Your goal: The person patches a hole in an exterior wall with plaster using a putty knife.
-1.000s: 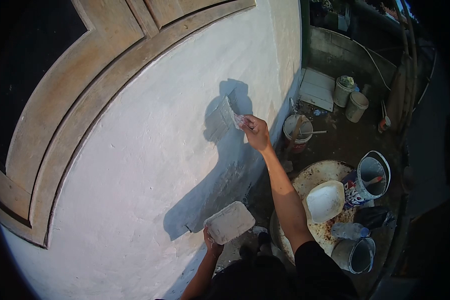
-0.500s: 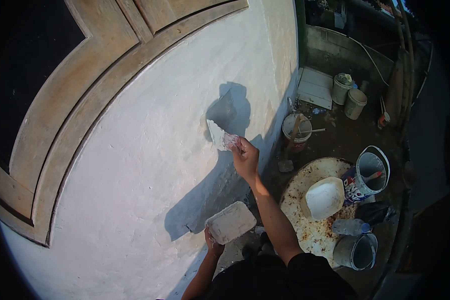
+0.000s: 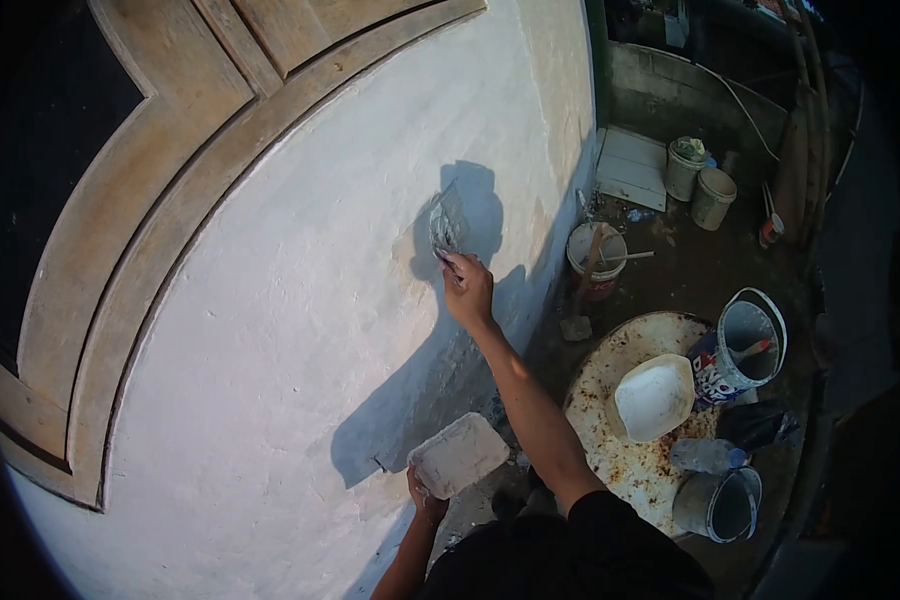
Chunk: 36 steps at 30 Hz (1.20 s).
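Observation:
My right hand (image 3: 468, 285) is closed round a putty knife (image 3: 448, 222), its blade against the white wall (image 3: 280, 330) inside the shadow of my head and arm. Pale filler coats the blade and my fingers. Lower down, my left hand (image 3: 426, 495) grips the near edge of a shallow rectangular tray (image 3: 459, 455), smeared with whitish paste and held close to the wall. Several thin scrape marks and small specks show on the wall's surface.
A wooden window frame (image 3: 120, 270) borders the wall. To my right, a rusty round table (image 3: 610, 400) bears a white basin (image 3: 654, 398), a paint bucket (image 3: 748, 345), a plastic bottle (image 3: 705, 455) and a grey bucket (image 3: 718, 503). Behind it stands a bucket with a wooden-handled tool (image 3: 595, 250).
My right hand has moved slightly left and up, and the putty knife has turned from a broad face view to a steeper angle on the wall. The tray has shifted slightly.

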Tool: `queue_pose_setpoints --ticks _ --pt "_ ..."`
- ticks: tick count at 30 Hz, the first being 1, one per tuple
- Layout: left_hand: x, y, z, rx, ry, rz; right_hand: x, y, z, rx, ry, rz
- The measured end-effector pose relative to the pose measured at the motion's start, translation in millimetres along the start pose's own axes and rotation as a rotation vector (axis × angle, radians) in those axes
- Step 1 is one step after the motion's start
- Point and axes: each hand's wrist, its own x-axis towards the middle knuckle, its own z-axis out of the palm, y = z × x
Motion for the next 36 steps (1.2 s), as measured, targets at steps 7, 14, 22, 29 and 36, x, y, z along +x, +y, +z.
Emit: queue_pose_setpoints --ticks 7,14,22,29,36 --pt "11.2 -4.3 10.9 -0.035 -0.012 -0.046 -17.0 -27.4 -26.1 0.194 -0.077 0.076" --pt "12.8 -5.3 13.0 0.012 0.006 -0.015 33.5 -6.2 -74.1 0.046 0.127 0.236" --pt "10.2 -2.8 8.3 -0.023 0.016 -0.019 62.5 30.8 -56.1 0.366 -0.001 0.15" --pt "14.1 -5.9 4.9 0.003 0.004 -0.026 58.1 27.5 -56.8 0.434 -0.142 0.18" --pt "13.7 -7.5 8.0 -0.037 0.013 -0.044 41.8 -6.4 -47.0 0.307 -0.08 0.201"
